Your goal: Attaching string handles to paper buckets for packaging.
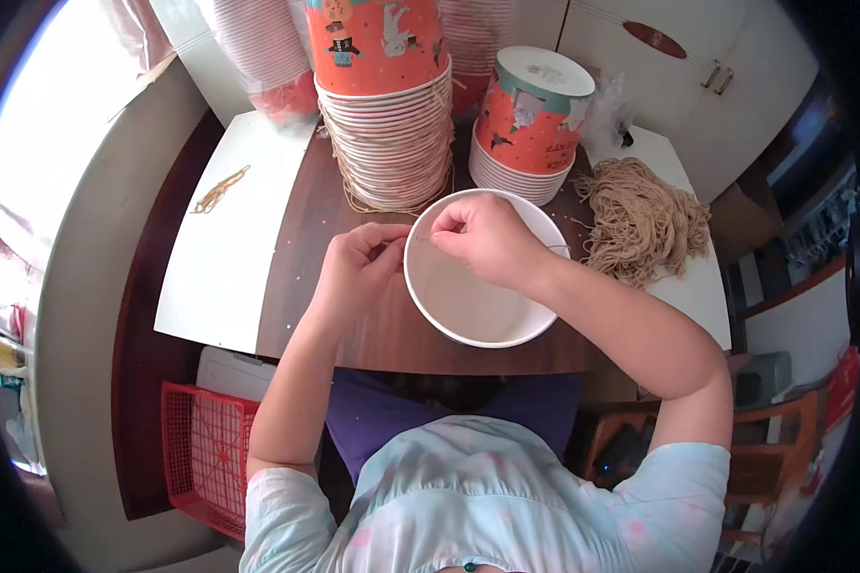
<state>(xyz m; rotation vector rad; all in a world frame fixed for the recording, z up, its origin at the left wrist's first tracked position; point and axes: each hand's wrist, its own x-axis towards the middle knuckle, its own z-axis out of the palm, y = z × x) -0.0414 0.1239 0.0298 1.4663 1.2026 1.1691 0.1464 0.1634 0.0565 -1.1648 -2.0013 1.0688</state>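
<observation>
— Looking down from the head camera, what does the person hold?

— Both hands meet at the near-left rim of a white paper bucket (478, 286), which stands open side up on the brown table (301, 277), close to the person's body. The left hand (358, 263) is just outside the rim, with fingers pressed together as if pinching a thin string (416, 238). The right hand (487, 234) reaches over the rim, its fingertips also pinched. Whether it grips the same string is too small to tell.

— Why are the hands so close together?

— Probably because the string is fine and short between them, so both pinches must work at the same place on the rim.

— And the things around?

— A loose bundle of beige string (640, 220) lies to the right of the bucket, near the right forearm, which seems handy for taking a new piece. Behind the bucket stand two stacks of orange printed buckets (392, 105), the tall one with strings hanging at its side, the shorter one (530, 124) beside it. A few strands (220, 191) lie apart on the white board (220, 277) at the left.
</observation>
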